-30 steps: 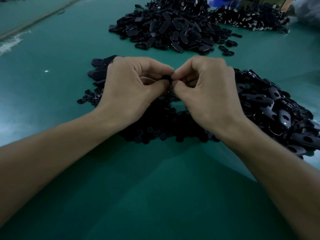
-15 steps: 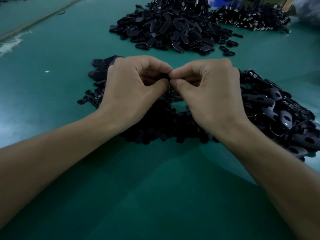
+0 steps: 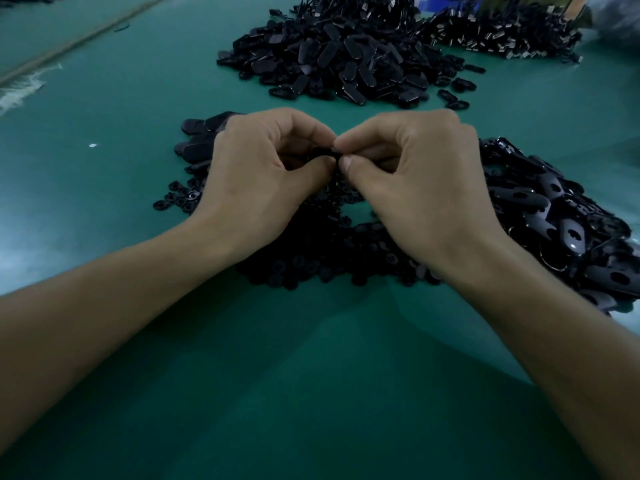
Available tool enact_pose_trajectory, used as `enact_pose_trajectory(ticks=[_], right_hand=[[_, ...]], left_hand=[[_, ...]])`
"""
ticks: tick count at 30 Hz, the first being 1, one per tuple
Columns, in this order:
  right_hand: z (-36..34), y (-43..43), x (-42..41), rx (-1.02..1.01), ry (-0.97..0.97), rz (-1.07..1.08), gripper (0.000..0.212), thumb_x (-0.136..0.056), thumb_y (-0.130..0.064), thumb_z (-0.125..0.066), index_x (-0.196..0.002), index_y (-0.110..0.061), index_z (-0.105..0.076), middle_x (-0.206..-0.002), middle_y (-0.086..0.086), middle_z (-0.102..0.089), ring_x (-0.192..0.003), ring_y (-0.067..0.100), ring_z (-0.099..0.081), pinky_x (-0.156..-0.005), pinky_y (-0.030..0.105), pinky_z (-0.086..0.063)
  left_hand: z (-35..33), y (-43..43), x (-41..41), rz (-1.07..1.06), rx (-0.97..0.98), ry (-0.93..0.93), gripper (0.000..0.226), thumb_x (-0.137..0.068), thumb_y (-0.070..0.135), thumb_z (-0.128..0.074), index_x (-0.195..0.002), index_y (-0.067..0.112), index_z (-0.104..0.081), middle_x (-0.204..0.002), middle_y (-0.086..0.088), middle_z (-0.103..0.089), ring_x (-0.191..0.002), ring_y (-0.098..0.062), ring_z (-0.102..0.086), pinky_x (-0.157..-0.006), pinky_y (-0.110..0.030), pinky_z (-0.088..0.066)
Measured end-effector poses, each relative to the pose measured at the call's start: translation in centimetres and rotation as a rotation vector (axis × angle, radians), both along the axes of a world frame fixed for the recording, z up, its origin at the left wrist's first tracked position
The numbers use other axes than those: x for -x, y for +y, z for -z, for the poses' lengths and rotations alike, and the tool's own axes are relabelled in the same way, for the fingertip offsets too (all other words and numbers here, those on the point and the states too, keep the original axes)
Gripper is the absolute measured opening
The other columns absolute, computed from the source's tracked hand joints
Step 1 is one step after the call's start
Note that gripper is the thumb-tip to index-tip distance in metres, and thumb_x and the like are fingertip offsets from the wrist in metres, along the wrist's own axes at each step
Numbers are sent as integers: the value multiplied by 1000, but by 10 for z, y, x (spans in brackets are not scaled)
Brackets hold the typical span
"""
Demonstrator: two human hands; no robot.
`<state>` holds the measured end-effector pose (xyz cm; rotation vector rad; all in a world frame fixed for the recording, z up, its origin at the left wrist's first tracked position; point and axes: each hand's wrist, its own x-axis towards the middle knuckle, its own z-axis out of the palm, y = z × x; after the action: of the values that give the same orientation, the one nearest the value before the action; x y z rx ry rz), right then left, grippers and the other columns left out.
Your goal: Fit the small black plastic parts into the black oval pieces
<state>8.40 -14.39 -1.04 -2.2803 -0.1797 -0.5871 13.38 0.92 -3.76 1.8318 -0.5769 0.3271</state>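
My left hand and my right hand meet fingertip to fingertip above the table, both curled and pinching a black piece between thumbs and forefingers. Most of that piece is hidden by the fingers, so I cannot tell whether it is one part or two joined. Beneath the hands lies a heap of small black plastic parts. A pile of black oval pieces with holes lies to the right, and a few ovals show left of my left hand.
The green table mat stretches bare toward me. A large heap of black oval pieces sits at the back centre, with another pile of black parts with metal bits at the back right. A strip runs along the far left.
Both hands stay pinched together on the piece; the right hand has shifted slightly and the fingertips have closed a little tighter together.
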Motion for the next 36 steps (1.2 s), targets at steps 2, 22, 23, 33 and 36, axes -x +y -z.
enact_pose_trajectory(ticks=[2,22,23,33,36], right_hand=[[1,-6,-2,2,-4,15,20,-90,-13,-72,-103,-28,-75,-90,-17,-69,-83,-5,-65,-73,2,-46],[3,-25,-14,-111,130,-115,13,-82,-18,-79,-77,-28,-72,-70,-10,-73,-66,-2,-67,-64,15,-51],[3,-25,-15,-105,133,-109,13,-81,-18,-79,-76,-27,-71,-69,-11,-72,-64,-3,-66,-63,14,-50],[6,-29,-16,-126,145,-119,11,-82,-16,-79,-79,-25,-74,-72,-7,-74,-68,2,-68,-67,20,-54],[6,-28,-16,-98,157,-135,13,-84,-16,-79,-81,-27,-74,-74,-7,-74,-70,3,-70,-71,23,-57]], left_hand=[[-1,0,1,41,42,48,24,-83,10,-77,-89,31,-67,-78,6,-76,-68,-10,-73,-67,-22,-59],[-2,1,1,177,125,241,17,-82,2,-78,-89,15,-70,-83,-2,-78,-72,-15,-75,-68,-20,-58],[-2,1,1,180,125,246,17,-81,2,-78,-88,15,-71,-83,-3,-78,-72,-16,-75,-68,-20,-59],[-7,2,-1,172,84,251,15,-79,2,-81,-83,14,-73,-75,-4,-77,-66,-17,-75,-64,-22,-60],[-7,3,-4,137,42,233,17,-79,1,-82,-79,15,-72,-68,-4,-75,-62,-18,-74,-60,-23,-59]])
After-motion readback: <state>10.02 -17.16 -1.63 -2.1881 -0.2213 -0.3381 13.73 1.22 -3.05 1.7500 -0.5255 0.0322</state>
